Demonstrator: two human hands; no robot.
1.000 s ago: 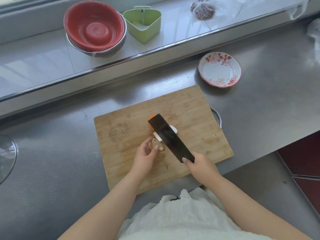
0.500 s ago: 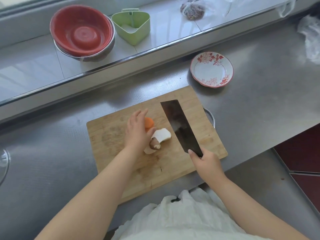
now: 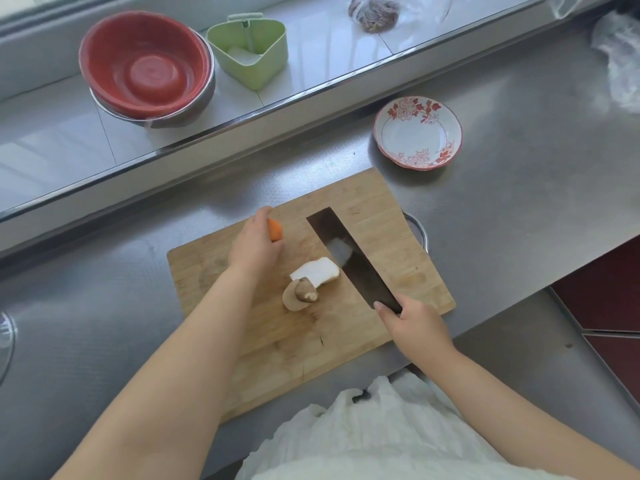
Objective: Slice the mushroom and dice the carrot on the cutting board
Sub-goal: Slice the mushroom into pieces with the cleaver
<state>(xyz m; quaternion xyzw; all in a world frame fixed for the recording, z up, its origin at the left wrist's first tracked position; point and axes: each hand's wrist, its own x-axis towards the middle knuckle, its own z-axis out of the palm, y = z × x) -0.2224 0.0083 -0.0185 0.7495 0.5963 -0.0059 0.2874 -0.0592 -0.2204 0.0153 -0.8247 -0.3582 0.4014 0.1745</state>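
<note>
Both bare forearms reach forward from the bottom of the frame. The left hand lies farther out, back of the hand up, fingers curled over a carrot piece. The right hand, nearer the body, grips a cleaver at its handle, index finger extended along the blade's base.

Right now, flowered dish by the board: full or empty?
Empty. The flowered dish sits upright on the counter; its white inside is bare, only the painted red pattern showing.
</note>
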